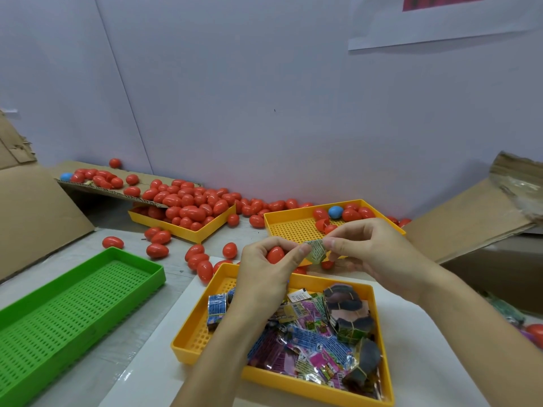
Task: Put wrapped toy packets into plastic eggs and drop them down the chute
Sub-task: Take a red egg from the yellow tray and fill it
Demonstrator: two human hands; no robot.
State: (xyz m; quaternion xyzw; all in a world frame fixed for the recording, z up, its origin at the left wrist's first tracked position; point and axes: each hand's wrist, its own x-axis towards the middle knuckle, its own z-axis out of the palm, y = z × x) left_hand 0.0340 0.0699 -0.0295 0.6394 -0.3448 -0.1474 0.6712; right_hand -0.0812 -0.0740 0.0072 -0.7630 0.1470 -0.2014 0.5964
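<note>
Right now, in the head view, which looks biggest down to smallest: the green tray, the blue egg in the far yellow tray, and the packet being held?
1. green tray, clearly largest.
2 and 3. packet and blue egg look alike; the egg lies farther off, so unsure.

red eggs [188, 211]: glossy smooth plastic, bright highlights on the shells
blue egg [335, 212]: same glossy plastic
egg in left hand [274, 255]: red, shiny plastic
packet [316, 251] pinched between both hands: crinkly printed film, slight sheen
packets in near tray [305, 342]: printed plastic wrap, creased, reflective in patches
yellow trays [188, 345]: moulded plastic, perforated floor, satin finish
green tray [73, 292]: moulded plastic, perforated floor, semi-matt
cardboard ramp [97, 188]: brown corrugated board, matt, raw fluted edge
cardboard flap at right [470, 212]: matt brown board, torn glossy tape on top
table sheet [141, 368]: white, smooth, glossy glare
wall [264, 98]: matt, smooth, pale
</note>
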